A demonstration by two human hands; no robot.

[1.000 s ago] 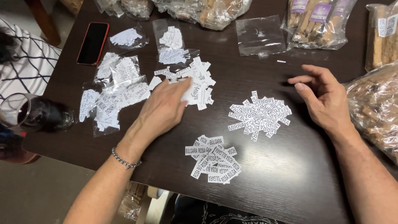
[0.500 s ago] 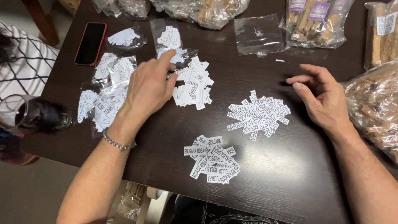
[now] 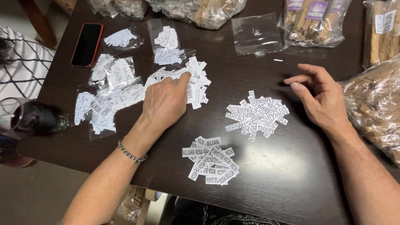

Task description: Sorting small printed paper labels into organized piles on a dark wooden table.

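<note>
My left hand [image 3: 163, 101] lies on the dark wooden table [image 3: 291, 166], its forefinger pressing on a heap of small white printed paper slips [image 3: 196, 83]. A metal chain bracelet [image 3: 131, 152] circles that wrist. My right hand [image 3: 321, 98] hovers just above the table at the right, fingers loosely curled and apart, holding nothing. Between the hands lies a second heap of slips [image 3: 256, 114]. A third heap [image 3: 210, 160] sits near the front edge.
Several clear bags of slips [image 3: 110, 93] lie at the left, beside a red-cased phone [image 3: 86, 44]. An empty clear bag [image 3: 255, 33] and bags of wooden sticks [image 3: 314, 18] line the back. A bag of brown chunks [image 3: 375, 108] is at the right, a dark glass [image 3: 33, 118] at the left edge.
My left hand reached up toward the bags at the back, then drew back a little onto the upper heap of slips. My right hand stayed nearly still.
</note>
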